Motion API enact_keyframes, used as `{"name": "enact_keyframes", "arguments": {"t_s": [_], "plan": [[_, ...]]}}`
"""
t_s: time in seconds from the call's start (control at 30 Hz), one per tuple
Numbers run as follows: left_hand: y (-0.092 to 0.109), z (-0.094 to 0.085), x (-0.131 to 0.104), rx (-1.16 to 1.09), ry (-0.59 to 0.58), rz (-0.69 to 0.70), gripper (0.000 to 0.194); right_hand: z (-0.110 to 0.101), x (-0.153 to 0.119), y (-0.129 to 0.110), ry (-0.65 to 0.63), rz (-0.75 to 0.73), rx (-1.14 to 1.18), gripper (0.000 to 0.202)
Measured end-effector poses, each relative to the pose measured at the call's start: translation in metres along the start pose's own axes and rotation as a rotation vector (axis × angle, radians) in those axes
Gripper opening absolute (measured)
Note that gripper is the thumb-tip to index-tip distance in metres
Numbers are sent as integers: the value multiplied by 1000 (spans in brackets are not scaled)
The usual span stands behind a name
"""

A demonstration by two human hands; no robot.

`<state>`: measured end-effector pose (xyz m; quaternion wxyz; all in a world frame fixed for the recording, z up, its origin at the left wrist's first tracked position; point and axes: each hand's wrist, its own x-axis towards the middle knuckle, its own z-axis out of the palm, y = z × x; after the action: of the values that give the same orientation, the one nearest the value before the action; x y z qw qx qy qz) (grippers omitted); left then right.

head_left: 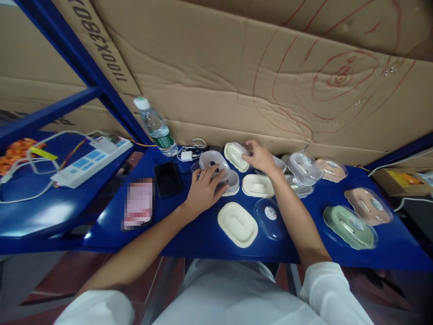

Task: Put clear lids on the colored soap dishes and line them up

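Observation:
My left hand [204, 189] lies over a group of oval grey plastic dishes [215, 160], its fingers spread and touching them. With thumb and fingertips, my right hand [260, 157] grips the right edge of a tilted cream soap dish [234, 156] at the back. Just in front of that hand lies a second cream soap dish [257, 186]. Nearer the front edge are a cream oval tray [237, 224] and a clear lid [269, 218] with a round white label. Part of the grey dishes is hidden under my left fingers.
Lidded dishes in grey [305, 168], peach [368, 205] and green [350, 226] stand on the right of the blue table [203, 239]. A water bottle [157, 128], a charger [186, 155], a black phone [167, 179] and a power strip [93, 162] are leftward. Cardboard [203, 81] walls the back.

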<state>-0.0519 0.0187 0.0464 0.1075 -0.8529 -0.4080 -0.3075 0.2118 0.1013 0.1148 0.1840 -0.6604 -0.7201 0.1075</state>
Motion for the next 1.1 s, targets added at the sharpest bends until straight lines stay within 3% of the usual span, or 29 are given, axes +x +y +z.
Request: {"name": "enact_keyframes", "arguments": {"t_s": [0.13, 0.27, 0.37, 0.5, 0.6, 0.67, 0.77, 0.9, 1.0, 1.1], "plan": [[-6, -6, 3, 33, 30, -42, 42, -8, 1, -5, 99, 65, 0, 47], [-9, -13, 4, -4, 36, -30, 43, -20, -7, -11, 200, 37, 41, 41], [-4, -13, 3, -45, -46, 45, 45, -21, -10, -13, 215, 43, 6, 43], [0, -7, 1, -102, -216, 117, 40, -13, -9, -9, 135, 39, -55, 48], [-2, -3, -1, -143, -259, 125, 39, -8, -8, -6, 125, -116, -90, 49], [-3, -2, -1, -162, -243, 123, 40, -5, -10, -8, 127, -278, -103, 35], [-4, -2, -1, -190, -206, 129, 39, 3, -17, -14, -14, -462, -102, 31], [-4, -3, 0, -98, -103, -90, 45, 19, -24, -25, -192, -490, -187, 29], [-8, -2, 1, -29, -77, -257, 48, 21, -22, -28, -163, -437, -207, 19], [-10, 1, 1, -85, -92, -207, 41, 14, -18, -26, -88, -380, -199, 27]]}}
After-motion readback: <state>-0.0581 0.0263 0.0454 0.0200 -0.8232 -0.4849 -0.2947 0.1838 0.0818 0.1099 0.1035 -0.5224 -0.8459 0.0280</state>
